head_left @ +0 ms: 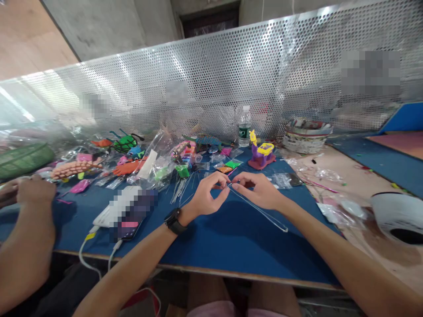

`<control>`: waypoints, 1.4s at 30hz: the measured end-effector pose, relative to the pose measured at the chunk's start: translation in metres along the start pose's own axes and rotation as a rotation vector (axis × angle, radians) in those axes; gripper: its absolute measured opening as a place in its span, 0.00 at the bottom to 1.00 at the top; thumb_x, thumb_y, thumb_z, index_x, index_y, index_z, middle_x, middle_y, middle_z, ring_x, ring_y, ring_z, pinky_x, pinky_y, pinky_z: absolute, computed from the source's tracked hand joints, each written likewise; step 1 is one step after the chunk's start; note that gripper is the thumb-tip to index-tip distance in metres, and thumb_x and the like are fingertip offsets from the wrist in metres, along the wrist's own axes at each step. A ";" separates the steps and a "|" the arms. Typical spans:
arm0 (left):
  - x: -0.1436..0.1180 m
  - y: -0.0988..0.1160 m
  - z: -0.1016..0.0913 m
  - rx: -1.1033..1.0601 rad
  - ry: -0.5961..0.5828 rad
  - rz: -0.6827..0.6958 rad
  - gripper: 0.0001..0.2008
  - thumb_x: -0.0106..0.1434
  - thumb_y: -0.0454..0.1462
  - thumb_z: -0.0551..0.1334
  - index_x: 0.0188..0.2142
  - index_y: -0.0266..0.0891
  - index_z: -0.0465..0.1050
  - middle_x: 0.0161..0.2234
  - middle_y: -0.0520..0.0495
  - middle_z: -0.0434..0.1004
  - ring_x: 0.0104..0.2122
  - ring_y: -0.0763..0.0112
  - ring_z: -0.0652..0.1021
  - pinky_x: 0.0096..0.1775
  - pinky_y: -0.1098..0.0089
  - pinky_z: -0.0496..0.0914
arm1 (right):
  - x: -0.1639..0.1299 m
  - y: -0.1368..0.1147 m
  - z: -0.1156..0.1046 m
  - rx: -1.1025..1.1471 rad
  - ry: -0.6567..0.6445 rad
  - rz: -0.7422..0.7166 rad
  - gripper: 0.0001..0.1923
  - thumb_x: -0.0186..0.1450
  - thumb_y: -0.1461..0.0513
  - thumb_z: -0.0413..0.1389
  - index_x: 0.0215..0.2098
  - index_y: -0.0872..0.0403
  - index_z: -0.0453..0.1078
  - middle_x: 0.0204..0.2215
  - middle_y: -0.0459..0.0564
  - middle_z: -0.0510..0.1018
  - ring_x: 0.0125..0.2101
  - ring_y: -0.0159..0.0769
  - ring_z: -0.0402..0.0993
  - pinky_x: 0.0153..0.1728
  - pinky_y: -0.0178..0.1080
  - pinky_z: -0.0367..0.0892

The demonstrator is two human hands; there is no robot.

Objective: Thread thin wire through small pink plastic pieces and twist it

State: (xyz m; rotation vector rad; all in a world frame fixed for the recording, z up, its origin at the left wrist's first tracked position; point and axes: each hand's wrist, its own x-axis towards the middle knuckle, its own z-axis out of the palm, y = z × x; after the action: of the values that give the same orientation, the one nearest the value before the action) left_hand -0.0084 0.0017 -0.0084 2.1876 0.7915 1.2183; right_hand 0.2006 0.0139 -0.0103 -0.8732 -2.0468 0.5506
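Above the blue tabletop, my left hand [211,193] and my right hand [257,190] meet fingertip to fingertip. Both pinch one end of a thin, pale wire [261,211]. Its doubled length slants down to the right beneath my right hand, and the bend hangs near the table. My fingers hide the pinched ends. Behind my hands lie small packets of green and orange clay [228,166]. A purple and yellow animal figure [261,150] stands on a reddish base just beyond. More straight wires [180,189] lie loose to the left of my left hand.
A white power bank [117,207] and a phone [139,215] with cables lie at left. Several clay animals and plastic bags line the back, beside a water bottle [244,125]. A woven basket [307,135] and a white bowl [398,215] stand at right. Another person's arm [29,229] rests far left.
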 end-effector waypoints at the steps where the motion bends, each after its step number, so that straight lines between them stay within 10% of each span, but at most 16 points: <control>1: 0.000 0.000 -0.001 -0.027 -0.006 -0.024 0.05 0.63 0.37 0.62 0.33 0.40 0.66 0.43 0.42 0.74 0.41 0.65 0.77 0.38 0.68 0.73 | 0.000 0.001 -0.001 0.048 -0.021 0.026 0.15 0.68 0.52 0.54 0.35 0.54 0.74 0.19 0.42 0.71 0.20 0.29 0.65 0.23 0.32 0.62; 15: 0.007 -0.008 -0.004 -0.463 0.023 -0.289 0.19 0.65 0.49 0.62 0.32 0.40 0.55 0.34 0.49 0.73 0.27 0.73 0.79 0.31 0.69 0.76 | -0.003 0.004 0.000 0.211 -0.027 0.115 0.21 0.70 0.47 0.51 0.34 0.54 0.74 0.25 0.46 0.75 0.24 0.32 0.69 0.25 0.34 0.65; 42: 0.007 -0.019 -0.008 0.225 0.087 0.237 0.10 0.71 0.40 0.57 0.38 0.39 0.76 0.36 0.45 0.80 0.36 0.69 0.80 0.38 0.71 0.73 | -0.005 -0.019 0.003 0.136 0.053 0.056 0.17 0.68 0.52 0.54 0.30 0.55 0.74 0.20 0.44 0.71 0.21 0.29 0.64 0.22 0.32 0.60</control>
State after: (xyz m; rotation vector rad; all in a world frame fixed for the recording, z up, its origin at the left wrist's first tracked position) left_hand -0.0173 0.0212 -0.0131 2.4826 0.7511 1.4065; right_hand 0.1926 -0.0022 -0.0023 -0.8570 -1.9180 0.6826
